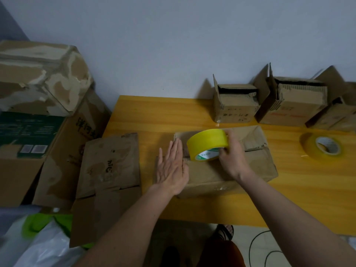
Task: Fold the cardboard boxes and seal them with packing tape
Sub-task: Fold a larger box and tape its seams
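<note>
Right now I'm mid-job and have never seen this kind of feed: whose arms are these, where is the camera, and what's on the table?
There is no machine: a person's two bare arms, filmed by one wide-angle camera on their head, looking down. The right hand grips a yellow tape roll standing on the cardboard box at the middle of the wooden table. The left hand presses flat on the box's left end. A second tape roll lies to the right. Three open boxes stand along the wall, and flattened cardboard lies on the left.
</note>
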`<state>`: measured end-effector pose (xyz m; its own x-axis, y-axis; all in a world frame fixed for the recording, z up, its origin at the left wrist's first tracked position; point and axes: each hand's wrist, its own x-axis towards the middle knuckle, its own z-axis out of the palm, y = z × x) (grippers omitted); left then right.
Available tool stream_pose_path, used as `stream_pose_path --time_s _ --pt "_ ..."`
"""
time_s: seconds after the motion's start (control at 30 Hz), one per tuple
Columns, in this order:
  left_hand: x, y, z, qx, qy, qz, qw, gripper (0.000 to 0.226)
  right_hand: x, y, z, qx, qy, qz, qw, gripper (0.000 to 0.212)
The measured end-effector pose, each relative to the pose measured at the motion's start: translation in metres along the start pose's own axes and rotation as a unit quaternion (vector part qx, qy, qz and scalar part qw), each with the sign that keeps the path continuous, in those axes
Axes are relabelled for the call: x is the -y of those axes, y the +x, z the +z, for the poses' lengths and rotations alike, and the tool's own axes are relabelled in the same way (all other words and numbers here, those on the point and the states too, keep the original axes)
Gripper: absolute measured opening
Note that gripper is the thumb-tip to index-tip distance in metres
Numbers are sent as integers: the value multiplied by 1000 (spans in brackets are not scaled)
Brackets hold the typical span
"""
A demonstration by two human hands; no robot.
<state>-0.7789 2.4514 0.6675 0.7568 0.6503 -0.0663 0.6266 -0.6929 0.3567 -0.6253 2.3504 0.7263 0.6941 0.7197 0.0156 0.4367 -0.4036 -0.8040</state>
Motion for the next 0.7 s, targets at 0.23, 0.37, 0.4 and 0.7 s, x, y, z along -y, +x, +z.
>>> stream_pose_path --time_s 0.23,0.37,0.4,0.7 --pt "0 1 1 -2 -6 5 1000 65 -32 0 -56 -92 -202 -40 974 68" --pt "-2 5 2 3 -17 -6 1000 63 -39 0 -38 -152 42 148 976 34" --pt "-3 5 2 6 -21 -10 1000 63 -39 0 -35 -143 47 154 977 24" --pt "-9 6 2 -8 9 -23 1000 61 -37 -5 -54 -111 8 52 992 41"
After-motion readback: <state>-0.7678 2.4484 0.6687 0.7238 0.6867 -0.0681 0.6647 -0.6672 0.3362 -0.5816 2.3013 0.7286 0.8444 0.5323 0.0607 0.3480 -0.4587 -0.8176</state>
